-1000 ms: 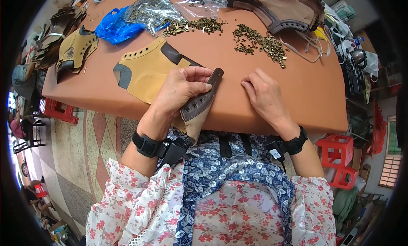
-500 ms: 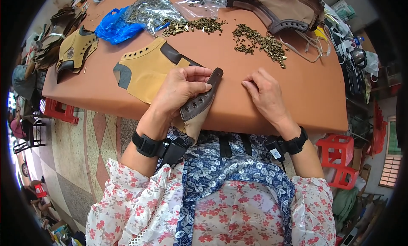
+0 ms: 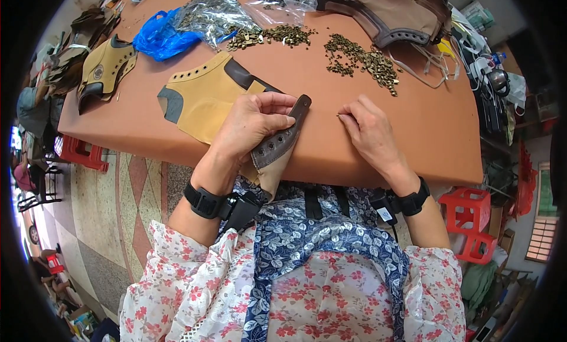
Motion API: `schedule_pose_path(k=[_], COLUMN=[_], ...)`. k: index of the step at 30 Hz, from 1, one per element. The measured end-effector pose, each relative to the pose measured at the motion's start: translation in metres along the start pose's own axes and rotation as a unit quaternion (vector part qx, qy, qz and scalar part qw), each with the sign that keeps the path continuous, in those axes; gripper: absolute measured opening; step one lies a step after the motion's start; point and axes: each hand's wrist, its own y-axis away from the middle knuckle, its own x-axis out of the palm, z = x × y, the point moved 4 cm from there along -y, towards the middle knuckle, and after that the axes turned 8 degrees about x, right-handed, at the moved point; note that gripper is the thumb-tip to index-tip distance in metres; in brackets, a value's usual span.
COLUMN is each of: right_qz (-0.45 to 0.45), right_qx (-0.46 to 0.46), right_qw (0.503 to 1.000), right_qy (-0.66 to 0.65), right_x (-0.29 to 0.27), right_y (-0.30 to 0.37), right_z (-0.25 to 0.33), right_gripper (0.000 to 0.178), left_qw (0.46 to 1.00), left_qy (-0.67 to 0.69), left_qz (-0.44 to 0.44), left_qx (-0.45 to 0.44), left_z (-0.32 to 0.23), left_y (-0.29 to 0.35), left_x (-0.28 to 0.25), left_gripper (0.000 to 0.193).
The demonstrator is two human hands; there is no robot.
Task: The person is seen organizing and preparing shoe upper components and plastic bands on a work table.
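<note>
A tan and dark brown leather shoe upper [image 3: 201,100] lies partly on the table and droops over its near edge. My left hand [image 3: 248,120] is closed on its dark brown eyelet strip [image 3: 277,144], thumb against the near face, with the strip's end standing up past the fingertips. A row of eyelet holes shows below the thumb. To the right, my right hand [image 3: 372,132] hovers over the tabletop, apart from the upper, with thumb and forefinger pinched together. A tiny dark bit shows at the fingertips, too small to name.
Loose brass-coloured hooks and eyelets [image 3: 375,64] lie in piles beyond my hands on the orange-brown table [image 3: 425,123]. Behind are clear bags [image 3: 215,14] of metal bits and a blue plastic bag [image 3: 162,38]. More uppers [image 3: 106,70] are at left and back right; red stools [image 3: 466,209] stand below.
Almost nothing differs; my right hand has shifted very slightly to the right, its fingers still pinched. My left hand keeps its hold on the shoe upper.
</note>
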Motion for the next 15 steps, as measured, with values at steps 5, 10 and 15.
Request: schedule_pose_path(k=[5, 10, 15], right_qz=[0.011, 0.029, 0.001], right_qx=[-0.019, -0.005, -0.023], right_qw=[1.000, 0.999, 0.993], right_qy=[0.014, -0.032, -0.120], right_x=[-0.001, -0.002, 0.005], right_y=[-0.005, -0.008, -0.015], right_z=[0.001, 0.016, 0.045], right_gripper=[0.007, 0.007, 0.007], left_qw=[1.000, 1.000, 1.000], left_qy=[-0.002, 0.006, 0.011], left_qz=[-0.004, -0.003, -0.005], left_qx=[-0.007, -0.012, -0.019], left_z=[-0.002, -0.003, -0.005], left_y=[0.001, 0.001, 0.003], left_x=[0.001, 0.002, 0.001], left_gripper=[0.031, 0.030, 0.030])
